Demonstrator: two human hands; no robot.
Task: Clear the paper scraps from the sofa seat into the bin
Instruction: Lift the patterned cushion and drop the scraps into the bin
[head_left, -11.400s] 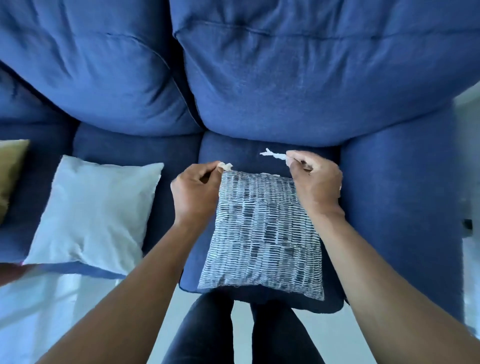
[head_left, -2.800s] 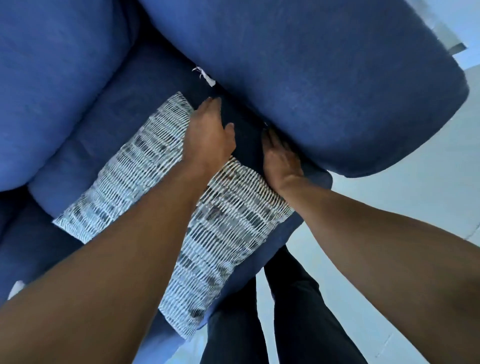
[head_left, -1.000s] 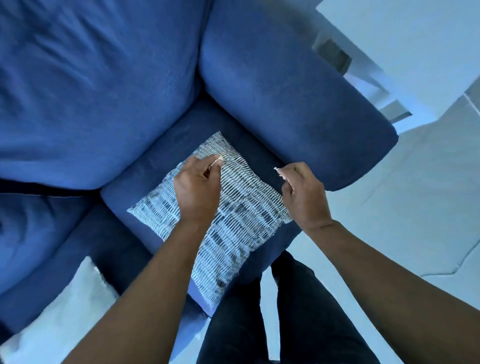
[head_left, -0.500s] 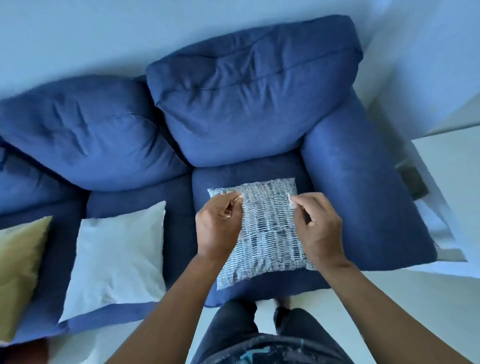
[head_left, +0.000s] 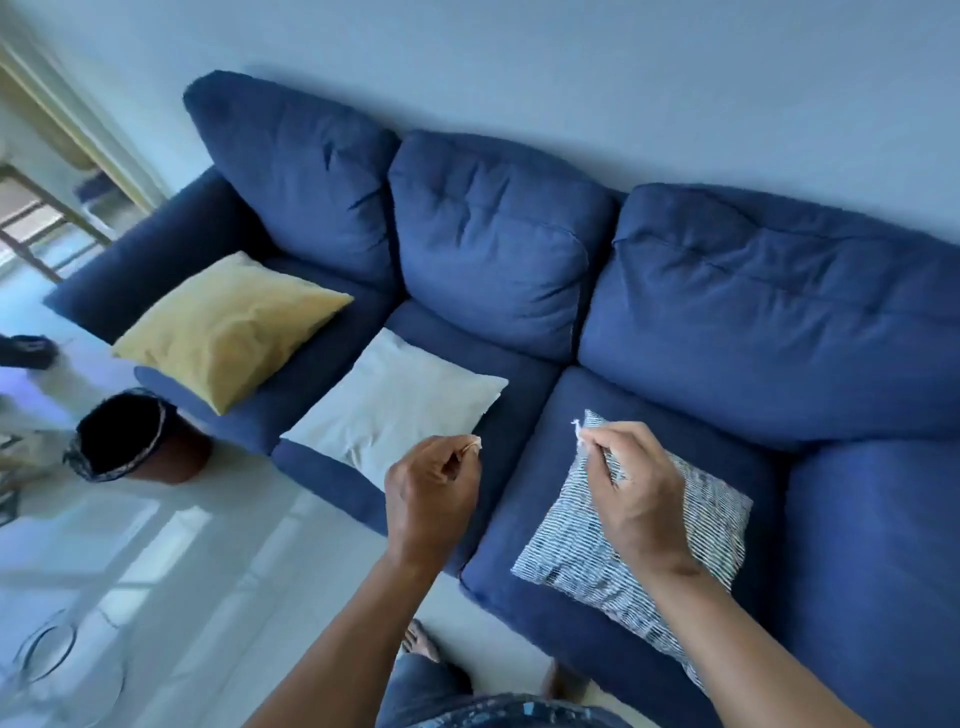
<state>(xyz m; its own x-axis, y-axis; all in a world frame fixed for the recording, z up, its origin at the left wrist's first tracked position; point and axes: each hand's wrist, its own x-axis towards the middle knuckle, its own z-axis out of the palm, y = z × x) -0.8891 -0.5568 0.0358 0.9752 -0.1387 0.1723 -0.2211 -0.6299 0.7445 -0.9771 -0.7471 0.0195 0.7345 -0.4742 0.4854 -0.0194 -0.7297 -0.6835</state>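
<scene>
My left hand (head_left: 434, 486) hovers over the front of the blue sofa seat (head_left: 524, 462) and pinches a small white paper scrap (head_left: 476, 442) between thumb and fingertips. My right hand (head_left: 631, 486) is raised above the striped cushion (head_left: 691, 540) and pinches another white scrap (head_left: 577, 429). The bin (head_left: 122, 441), brown with a dark patterned rim and a black inside, stands on the floor at the left, in front of the sofa's left end. I see no loose scraps on the seat.
A white cushion (head_left: 395, 410) lies on the middle seat and a yellow cushion (head_left: 228, 325) on the left seat. The pale tiled floor (head_left: 171, 561) spreads between me and the bin. A doorway with a wooden chair (head_left: 36, 223) is at far left.
The view has swung left and pulled back, so the whole sofa and the bin now show. Both hands have lifted off the striped cushion, each still pinching its scrap.
</scene>
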